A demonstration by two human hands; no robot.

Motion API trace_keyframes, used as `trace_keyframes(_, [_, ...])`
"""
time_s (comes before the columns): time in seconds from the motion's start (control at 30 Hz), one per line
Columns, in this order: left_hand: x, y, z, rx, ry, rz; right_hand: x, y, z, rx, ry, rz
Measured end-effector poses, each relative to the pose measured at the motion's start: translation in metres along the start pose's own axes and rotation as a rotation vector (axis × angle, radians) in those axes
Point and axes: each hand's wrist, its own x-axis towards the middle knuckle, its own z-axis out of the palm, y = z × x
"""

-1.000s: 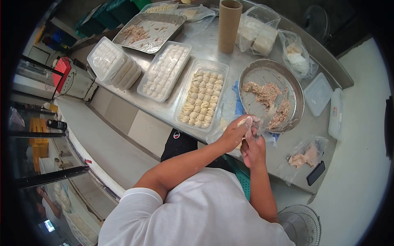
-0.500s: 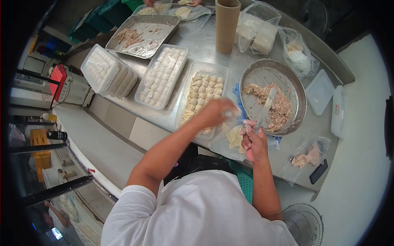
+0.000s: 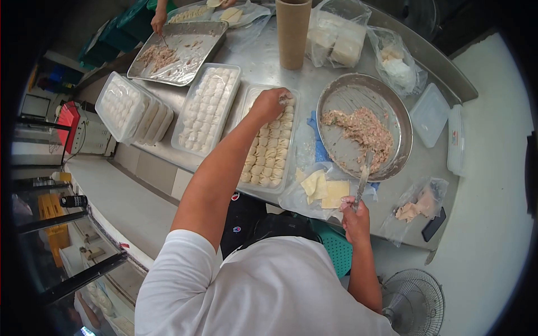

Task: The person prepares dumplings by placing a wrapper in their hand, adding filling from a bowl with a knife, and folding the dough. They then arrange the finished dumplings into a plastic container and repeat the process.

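Note:
My left hand is over the far end of a plastic tray of folded dumplings, its fingers pressed together; what they hold, if anything, is hidden. My right hand grips a spatula smeared with filling. The spatula's tip is at the near rim of a round metal pan that holds a heap of meat filling. Yellow square wrappers lie on plastic film between the tray and my right hand.
A second dumpling tray, stacked containers and a rectangular filling pan stand leftward. A co-worker's hand reaches into that pan. A cardboard tube, bagged blocks and a phone are also there.
My left hand has moved up and left, from beside the wrappers to the tray's far end. My right hand and spatula have shifted lower. A co-worker's hand has come to the rectangular pan.

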Motion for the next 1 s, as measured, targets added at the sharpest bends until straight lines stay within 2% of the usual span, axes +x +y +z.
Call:
trace_keyframes(0.1, [0.002,-0.003,0.002,0.005,-0.005,-0.094,-0.004,0.005,-0.018,-0.118,0.024,0.04])
trace_keyframes(0.17, [0.006,0.005,-0.003,-0.083,-0.127,-0.344,-0.002,0.008,-0.028,-0.282,0.053,-0.099])
trace_keyframes(0.3, [0.012,0.005,-0.003,0.059,-0.143,-0.279,-0.004,-0.02,-0.049,-0.489,0.087,-0.051])
trace_keyframes(0.37, [0.012,0.003,-0.002,0.188,-0.161,-0.164,-0.003,-0.032,-0.055,-0.707,0.197,-0.396])
trace_keyframes(0.4, [0.011,0.002,-0.002,0.182,-0.161,-0.155,-0.002,-0.039,-0.059,-0.711,0.207,-0.4])
trace_keyframes(0.47, [0.005,0.017,-0.006,0.359,-0.169,-0.075,0.001,-0.058,-0.067,-1.095,0.288,-0.759])
trace_keyframes(0.5, [-0.004,0.029,-0.009,0.345,-0.103,0.013,0.0,-0.07,-0.07,-1.093,0.296,-0.76])
trace_keyframes(0.53, [-0.018,0.048,-0.009,0.347,-0.107,0.02,-0.006,-0.085,-0.071,-1.276,0.302,-0.703])
trace_keyframes(0.57, [-0.034,0.069,-0.005,0.24,-0.042,0.063,-0.008,-0.096,-0.072,-1.455,0.304,-0.636])
trace_keyframes(0.6, [-0.055,0.086,0.005,0.132,0.021,0.104,-0.006,-0.103,-0.074,-1.451,0.309,-0.628])
trace_keyframes(0.67, [-0.107,0.102,0.042,0.072,-0.181,0.195,0.003,-0.116,-0.076,-1.616,0.36,-0.647])
trace_keyframes(0.73, [-0.151,0.115,0.068,0.127,-0.34,0.401,0.009,-0.126,-0.068,-1.673,0.382,-0.67])
trace_keyframes(0.8, [-0.179,0.119,0.085,0.194,-0.353,0.372,0.018,-0.126,-0.068,-1.735,0.401,-0.687])
trace_keyframes(0.87, [-0.192,0.11,0.104,0.26,-0.354,0.338,0.035,-0.117,-0.071,-1.79,0.239,-0.623])
trace_keyframes(0.93, [-0.195,0.099,0.113,0.286,-0.236,0.366,0.037,-0.12,-0.074,-1.791,0.174,-0.642])
trace_keyframes(1.0, [-0.197,0.098,0.114,0.276,-0.223,0.338,0.037,-0.121,-0.073,-1.789,0.11,-0.656])
